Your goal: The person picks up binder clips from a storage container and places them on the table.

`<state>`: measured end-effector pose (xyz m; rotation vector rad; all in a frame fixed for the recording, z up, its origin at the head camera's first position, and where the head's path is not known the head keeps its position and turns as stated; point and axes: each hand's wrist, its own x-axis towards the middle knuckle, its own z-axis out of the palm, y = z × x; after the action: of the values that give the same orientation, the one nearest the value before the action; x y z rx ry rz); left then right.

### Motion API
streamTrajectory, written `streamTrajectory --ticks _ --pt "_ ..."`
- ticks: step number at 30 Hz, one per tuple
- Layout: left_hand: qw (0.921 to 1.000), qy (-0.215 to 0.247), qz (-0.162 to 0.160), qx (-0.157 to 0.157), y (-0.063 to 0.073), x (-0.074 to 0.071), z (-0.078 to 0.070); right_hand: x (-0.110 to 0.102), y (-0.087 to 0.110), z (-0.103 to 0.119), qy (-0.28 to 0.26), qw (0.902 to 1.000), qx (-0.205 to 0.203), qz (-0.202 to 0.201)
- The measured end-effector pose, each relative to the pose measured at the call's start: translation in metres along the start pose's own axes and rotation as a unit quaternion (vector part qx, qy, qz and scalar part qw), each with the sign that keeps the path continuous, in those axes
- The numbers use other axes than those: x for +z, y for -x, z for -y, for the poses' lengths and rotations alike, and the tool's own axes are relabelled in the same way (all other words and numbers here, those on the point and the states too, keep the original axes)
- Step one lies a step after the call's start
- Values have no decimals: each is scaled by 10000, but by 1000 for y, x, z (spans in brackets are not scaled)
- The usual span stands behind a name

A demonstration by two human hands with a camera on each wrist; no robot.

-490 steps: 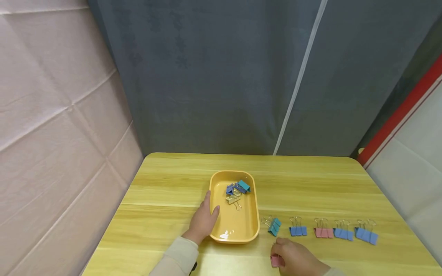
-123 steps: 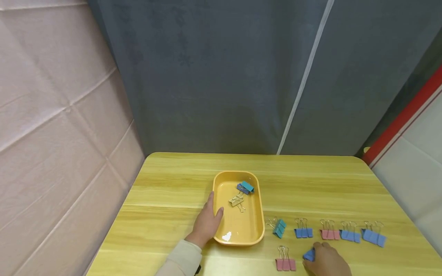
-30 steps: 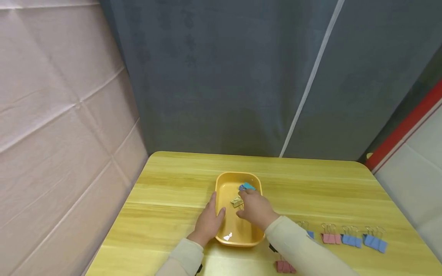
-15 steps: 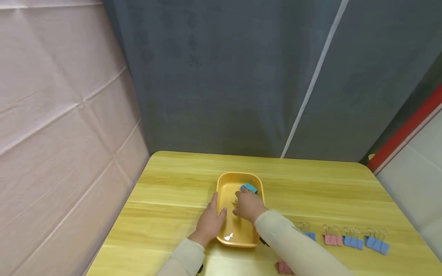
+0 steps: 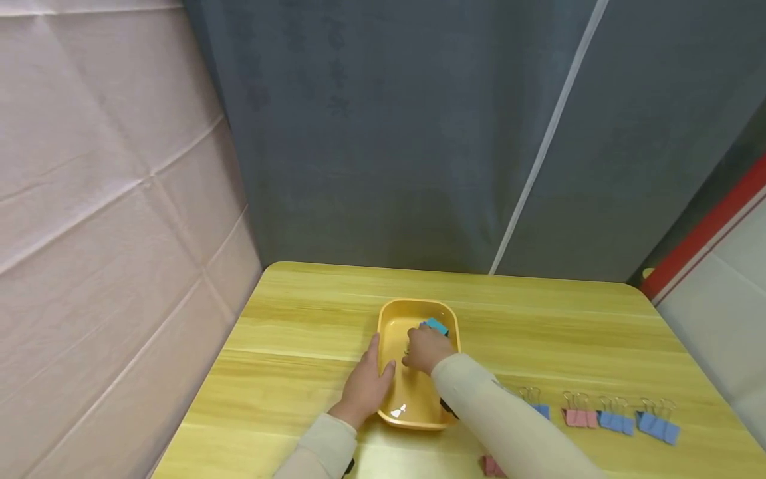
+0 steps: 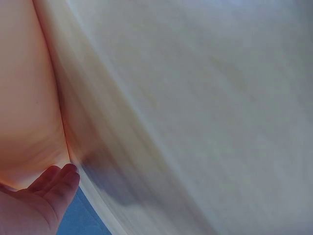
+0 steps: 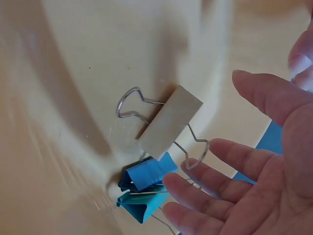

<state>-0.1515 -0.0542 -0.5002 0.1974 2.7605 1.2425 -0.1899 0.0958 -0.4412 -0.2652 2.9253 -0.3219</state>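
My left hand (image 5: 365,386) holds the left side of the yellow tray (image 5: 413,424), fingers along the outer wall and thumb over the rim. In the left wrist view its fingertips (image 6: 66,178) lie against that wall. My right hand (image 5: 429,349) reaches into the tray over a gold binder clip (image 7: 168,121). Seen from the right wrist, its fingers are extended, fingertips beside one wire handle, thumb apart from the clip. A blue binder clip (image 7: 149,172) and a teal binder clip (image 7: 144,201) lie close together there. From the head, my right hand mostly covers the gold clip.
Right of the tray, a row on the wooden table (image 5: 311,299) includes a pink binder clip (image 5: 579,418) and blue binder clips (image 5: 616,422). Nearer me, another pink binder clip (image 5: 492,466) is partly hidden by the right sleeve (image 5: 514,432). A dark curtain (image 5: 371,133) hangs behind.
Earlier, my right hand set down a pink clip, then had a blue one at the table. It has since come into the tray and lowered over the gold clip. My left hand stays at the tray.
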Motion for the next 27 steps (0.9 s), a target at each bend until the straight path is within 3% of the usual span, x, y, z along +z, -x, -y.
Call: streamTrajectory --ticks 14,27 --pt "10000 -41 -17 -42 2 -2 0 6 -8 4 -96 9992 272 275" --pt "9999 -102 -83 -38 2 -3 -1 20 -22 4 257 9975 516 404"
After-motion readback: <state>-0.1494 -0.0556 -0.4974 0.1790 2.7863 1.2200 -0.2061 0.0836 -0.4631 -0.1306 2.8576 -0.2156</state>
